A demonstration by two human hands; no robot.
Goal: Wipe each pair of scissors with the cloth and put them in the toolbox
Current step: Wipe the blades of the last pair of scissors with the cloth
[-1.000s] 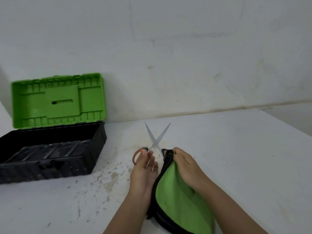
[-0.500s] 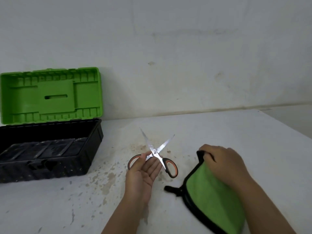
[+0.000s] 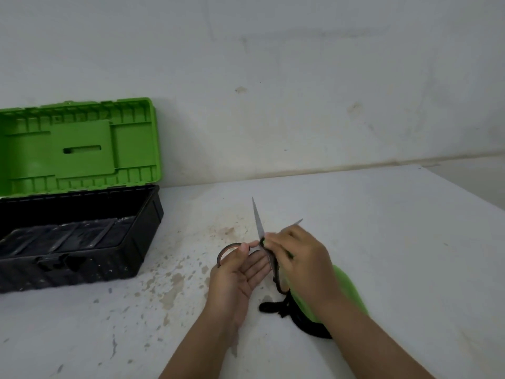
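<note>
Green-lidded toolbox (image 3: 79,231) stood open, left of the hands. Left hand (image 3: 236,272) pinched the scissors (image 3: 259,222), palm open; right hand (image 3: 297,258) pressed the green cloth (image 3: 347,291) against them.

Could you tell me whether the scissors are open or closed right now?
Open: the scissors' two blades point apart in a V above the hands.

Left hand (image 3: 240,272): lying palm-up, thumb pinching the orange-rimmed handle loop of the steel scissors (image 3: 261,243), forearm stretching toward 7 o'clock.
Right hand (image 3: 299,258): curling knuckles-up around the green, black-edged cloth (image 3: 347,285), forearm stretching toward 5 o'clock.
</note>
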